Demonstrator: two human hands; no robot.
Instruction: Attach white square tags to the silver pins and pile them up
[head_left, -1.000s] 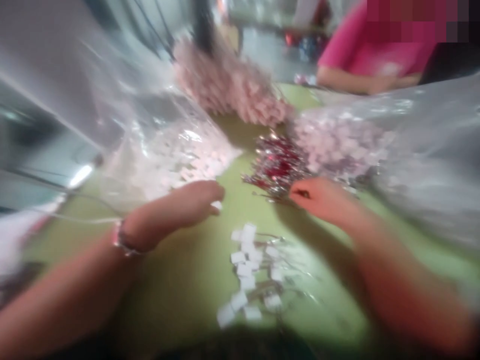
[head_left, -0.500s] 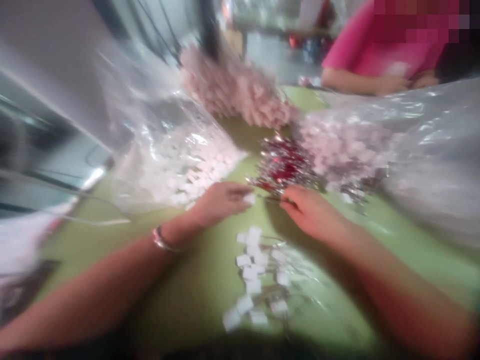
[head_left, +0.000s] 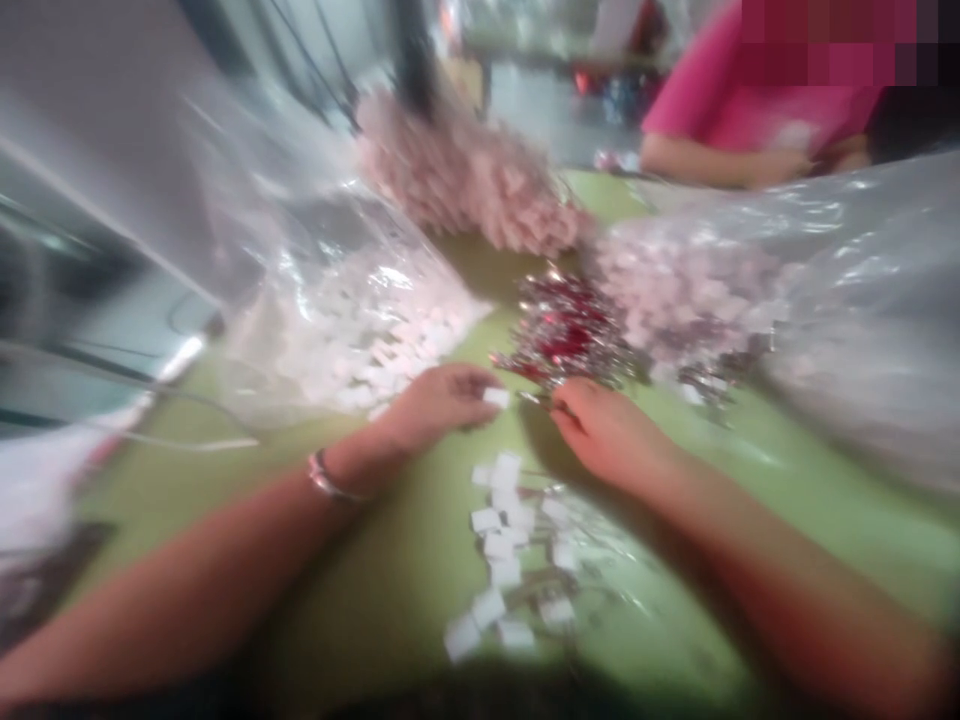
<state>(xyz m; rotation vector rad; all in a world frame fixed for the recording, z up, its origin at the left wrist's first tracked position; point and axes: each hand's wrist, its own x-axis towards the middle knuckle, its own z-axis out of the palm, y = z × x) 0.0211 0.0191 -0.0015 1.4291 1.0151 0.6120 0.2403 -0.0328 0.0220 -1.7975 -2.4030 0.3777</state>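
Block [head_left: 496, 398], small and white, pinched at the fingertips of the left hand [head_left: 442, 402]. Opposite, between thumb and fingers of the right hand [head_left: 596, 420], a thin wire stem [head_left: 531, 398], tip pointing left toward the block; too blurred to settle whether touching or just short of it. Both hands apart from each other, facing inward over the middle of the green table [head_left: 360, 570]. On the left wrist, a pale bracelet [head_left: 319, 472]. On the tabletop just below, toward the near edge, a loose cluster of white blocks [head_left: 501, 545], with thin wiry strands [head_left: 536, 474] trailing off to the right. Just beyond the right hand, a heap of red and silver tinsel [head_left: 566, 325]; to the right of that, a bunch of pale pink pieces [head_left: 682, 285] beside and partly beneath clear plastic sheeting [head_left: 885, 310]. Beyond the left hand, a crumpled clear bag [head_left: 300, 250], with many white pieces [head_left: 397, 355] at its near end. Farther back, a long bundle of deeper pink pieces [head_left: 517, 205], lying aslant. Across the table at upper right, a co-worker in a bright pink shirt [head_left: 757, 120], forearms near the far edge, fingers too blurred to read.
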